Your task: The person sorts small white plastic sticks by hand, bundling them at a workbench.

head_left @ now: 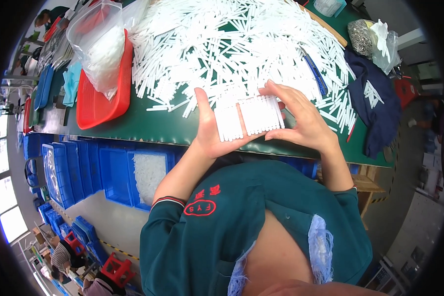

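Note:
Two neat rows of short white sticks (261,116) lie side by side, with a narrow gap between them, just above the table's near edge. Under the left row is my left hand (208,129), palm up, its thumb raised beside the sticks. My right hand (307,118) curves around the right row, thumb at its near end and fingers at the far end. Just beyond both hands, a large loose pile of the same white sticks (202,54) spreads over the green table (158,126). The fingers beneath the rows are mostly hidden.
To the left, a red plastic basket (103,112) holds a clear bag (96,61) of white material. A blue utility knife (314,74) lies on the pile's right side. Dark cloth (375,121) drapes over the right edge. Blue crates (116,172) stand below the table's left part.

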`<state>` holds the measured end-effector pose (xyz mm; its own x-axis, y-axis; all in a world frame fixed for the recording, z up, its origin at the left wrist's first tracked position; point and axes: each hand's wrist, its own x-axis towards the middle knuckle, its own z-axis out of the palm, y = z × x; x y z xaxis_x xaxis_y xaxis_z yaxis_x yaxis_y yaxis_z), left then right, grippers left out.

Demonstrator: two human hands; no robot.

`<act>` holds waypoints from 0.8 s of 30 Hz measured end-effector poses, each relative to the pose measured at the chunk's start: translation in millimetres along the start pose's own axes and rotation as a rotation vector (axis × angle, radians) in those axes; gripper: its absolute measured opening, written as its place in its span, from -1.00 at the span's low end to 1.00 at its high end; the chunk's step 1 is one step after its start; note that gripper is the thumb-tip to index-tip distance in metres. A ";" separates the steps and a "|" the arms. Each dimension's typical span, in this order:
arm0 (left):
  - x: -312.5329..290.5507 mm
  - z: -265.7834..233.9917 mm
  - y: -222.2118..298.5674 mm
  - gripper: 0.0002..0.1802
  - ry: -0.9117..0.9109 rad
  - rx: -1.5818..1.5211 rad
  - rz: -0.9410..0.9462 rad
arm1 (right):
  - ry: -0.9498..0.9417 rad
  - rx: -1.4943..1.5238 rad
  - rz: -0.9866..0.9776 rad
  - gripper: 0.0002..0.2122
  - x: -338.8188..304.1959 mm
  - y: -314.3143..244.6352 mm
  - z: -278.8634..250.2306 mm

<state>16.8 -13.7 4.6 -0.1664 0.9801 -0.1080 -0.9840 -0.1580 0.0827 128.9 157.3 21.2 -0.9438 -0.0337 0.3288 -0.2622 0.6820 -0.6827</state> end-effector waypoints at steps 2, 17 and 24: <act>1.1 0.2 -0.6 0.32 0.052 0.041 0.022 | 0.001 0.001 0.001 -0.20 -0.3 -0.2 0.2; 3.7 -5.9 -0.7 0.33 -0.017 0.025 -0.012 | -0.019 -0.054 -0.014 -0.06 -0.8 0.8 1.5; 1.5 -10.0 0.4 0.25 0.031 -0.022 0.004 | 0.006 -0.200 -0.110 -0.34 6.6 -14.3 3.2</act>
<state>15.5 -13.5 -5.5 -0.1715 0.9754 -0.1383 -0.9845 -0.1644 0.0617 125.8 145.0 31.0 -0.9104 -0.1120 0.3983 -0.3177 0.8060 -0.4995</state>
